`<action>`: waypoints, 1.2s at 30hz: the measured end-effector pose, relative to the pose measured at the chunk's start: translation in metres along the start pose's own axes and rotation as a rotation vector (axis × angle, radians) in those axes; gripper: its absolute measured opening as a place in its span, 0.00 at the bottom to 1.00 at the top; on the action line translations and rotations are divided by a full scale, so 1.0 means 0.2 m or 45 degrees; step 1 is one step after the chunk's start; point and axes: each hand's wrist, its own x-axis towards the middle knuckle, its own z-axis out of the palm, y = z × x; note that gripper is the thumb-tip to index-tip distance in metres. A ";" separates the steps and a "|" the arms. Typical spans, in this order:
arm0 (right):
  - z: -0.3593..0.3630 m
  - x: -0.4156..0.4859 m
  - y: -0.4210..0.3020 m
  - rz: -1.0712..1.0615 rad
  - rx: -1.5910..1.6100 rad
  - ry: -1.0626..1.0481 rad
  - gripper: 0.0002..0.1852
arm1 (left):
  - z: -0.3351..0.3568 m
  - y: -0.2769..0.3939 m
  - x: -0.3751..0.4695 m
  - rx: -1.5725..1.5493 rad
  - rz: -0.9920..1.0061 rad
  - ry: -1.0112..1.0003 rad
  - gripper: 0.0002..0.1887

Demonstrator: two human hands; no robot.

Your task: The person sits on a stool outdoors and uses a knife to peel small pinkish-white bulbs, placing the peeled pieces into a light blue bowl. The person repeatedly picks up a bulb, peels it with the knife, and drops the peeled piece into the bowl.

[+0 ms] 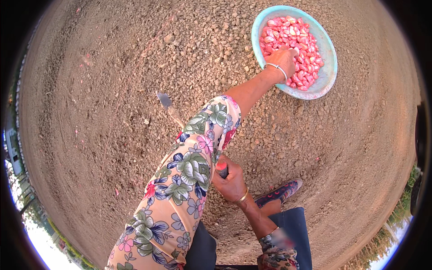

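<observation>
My left hand [285,60] reaches into a light blue plastic basin [327,72], its fingers down among pink-coated pieces that look like garlic cloves [305,44]. Whether the fingers pinch any of them cannot be told. A metal bangle circles that wrist. Lower down, my right hand [231,179] is closed around the dark, red-ended handle of a hand tool. Past my left sleeve, a flat metal blade [164,100] on a light shaft rests on or just above the soil, apparently the same tool; my forearm hides the part between.
Crumbly, cloddy soil [135,141] spreads all around, with a thin string line [107,141] across its left part. Small pink bits lie scattered at the left. A patterned shoe [283,190] stands by my right forearm. Plants edge the field at lower right.
</observation>
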 end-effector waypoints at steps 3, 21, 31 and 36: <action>0.03 0.04 -0.05 -0.037 0.037 0.062 0.19 | -0.18 0.04 -0.03 -0.823 -0.227 0.034 0.15; 0.15 0.58 -0.68 0.270 -0.309 -0.154 0.17 | -1.11 -0.73 -1.55 -1.717 -1.270 0.661 0.09; 0.34 0.86 -1.09 0.492 -0.667 -0.270 0.13 | -0.97 -0.92 -1.52 -0.478 -1.151 0.719 0.07; 0.55 1.02 -1.09 0.527 -0.872 -0.238 0.04 | -0.97 -0.94 -1.48 0.105 -1.150 0.636 0.11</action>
